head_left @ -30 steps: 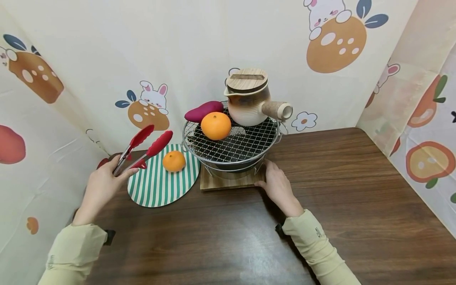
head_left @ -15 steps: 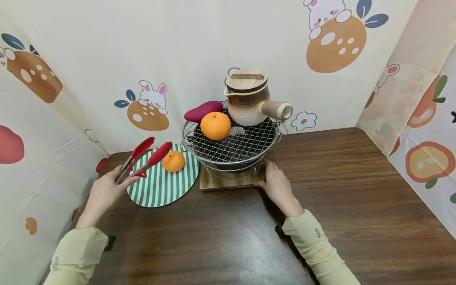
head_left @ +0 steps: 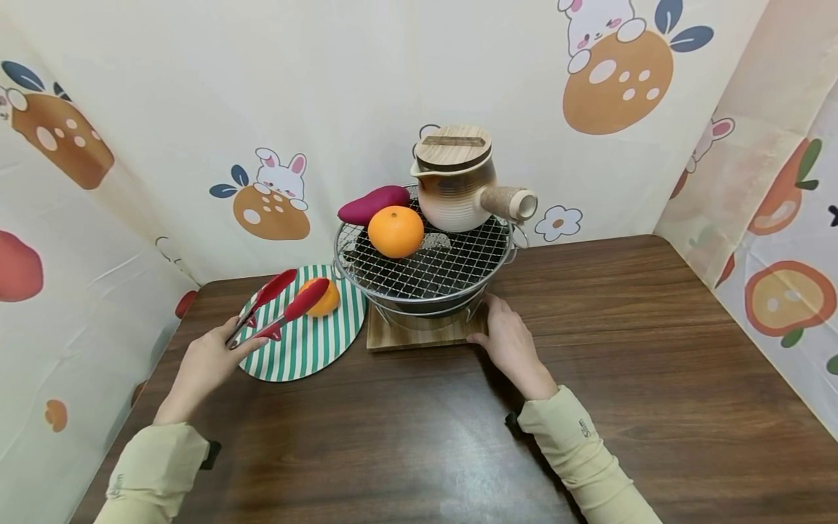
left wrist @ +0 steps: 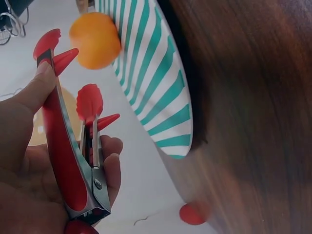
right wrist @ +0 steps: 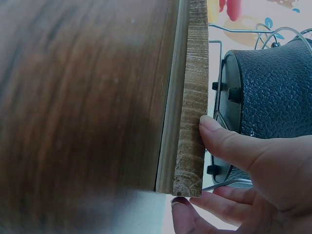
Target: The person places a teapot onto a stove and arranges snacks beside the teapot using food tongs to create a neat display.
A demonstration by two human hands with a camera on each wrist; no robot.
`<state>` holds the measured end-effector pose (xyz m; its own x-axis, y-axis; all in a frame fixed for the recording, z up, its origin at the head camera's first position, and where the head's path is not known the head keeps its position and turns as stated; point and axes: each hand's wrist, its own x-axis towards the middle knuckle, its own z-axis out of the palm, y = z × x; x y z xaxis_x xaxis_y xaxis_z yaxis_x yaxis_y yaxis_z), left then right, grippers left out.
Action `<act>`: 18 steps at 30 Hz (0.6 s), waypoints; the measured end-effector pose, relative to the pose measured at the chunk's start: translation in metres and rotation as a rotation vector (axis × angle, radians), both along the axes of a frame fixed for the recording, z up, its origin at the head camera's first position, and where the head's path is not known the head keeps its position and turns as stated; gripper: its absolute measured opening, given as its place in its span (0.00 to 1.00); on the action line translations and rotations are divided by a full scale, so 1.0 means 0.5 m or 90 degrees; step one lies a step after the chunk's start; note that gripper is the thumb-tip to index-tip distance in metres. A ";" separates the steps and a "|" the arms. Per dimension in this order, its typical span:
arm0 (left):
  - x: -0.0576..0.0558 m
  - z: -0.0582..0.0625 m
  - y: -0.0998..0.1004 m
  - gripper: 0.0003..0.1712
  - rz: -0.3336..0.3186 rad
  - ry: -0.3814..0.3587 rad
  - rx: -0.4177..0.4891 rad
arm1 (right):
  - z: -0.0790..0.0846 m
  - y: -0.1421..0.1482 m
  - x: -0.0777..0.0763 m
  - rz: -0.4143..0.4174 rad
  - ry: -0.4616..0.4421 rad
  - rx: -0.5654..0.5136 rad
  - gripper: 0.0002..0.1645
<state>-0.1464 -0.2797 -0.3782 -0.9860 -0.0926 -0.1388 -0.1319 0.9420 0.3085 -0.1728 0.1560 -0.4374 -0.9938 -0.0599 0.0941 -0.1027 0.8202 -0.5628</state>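
Observation:
My left hand (head_left: 206,367) holds red-tipped metal tongs (head_left: 306,300), thumb on one arm and fingers on the other in the left wrist view. The tips are spread apart. Seen from the head, one tip partly covers a tangerine (head_left: 332,297) on a round green-and-white striped placemat (head_left: 288,362); the left wrist view shows the tangerine (left wrist: 95,41) beyond the tips, with a gap. My right hand (head_left: 513,343) grips the right front corner of a wooden board (head_left: 419,338), its thumb against the edge and fingers round the side. A dark grill stove (right wrist: 278,87) stands on that board.
On the stove's round wire rack (head_left: 452,271) sit a purple sweet potato (head_left: 374,207), a larger tangerine (head_left: 396,233) and a clay teapot (head_left: 456,200) with a wooden lid and side handle. Patterned cloth walls (head_left: 366,80) border the brown table (head_left: 622,349).
My left hand has moved right and down with the tongs, bringing their red tips from above the placemat's left side to the small tangerine. The right hand has stayed on the board.

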 end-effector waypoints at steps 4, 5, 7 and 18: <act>-0.002 -0.008 0.004 0.57 0.011 -0.029 0.006 | 0.000 0.000 0.000 -0.001 0.000 0.001 0.47; -0.002 -0.011 0.003 0.58 0.013 -0.034 0.007 | 0.000 0.000 0.000 0.000 0.000 0.001 0.47; -0.002 -0.015 0.003 0.59 0.012 -0.044 0.008 | 0.000 0.000 0.000 -0.001 -0.001 0.000 0.47; -0.007 -0.036 0.006 0.58 -0.007 -0.072 -0.002 | 0.002 -0.001 0.000 0.002 0.001 -0.002 0.48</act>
<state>-0.1498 -0.2765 -0.3963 -0.9649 -0.0827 -0.2493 -0.1557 0.9445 0.2892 -0.1726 0.1557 -0.4366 -0.9934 -0.0625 0.0965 -0.1064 0.8182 -0.5651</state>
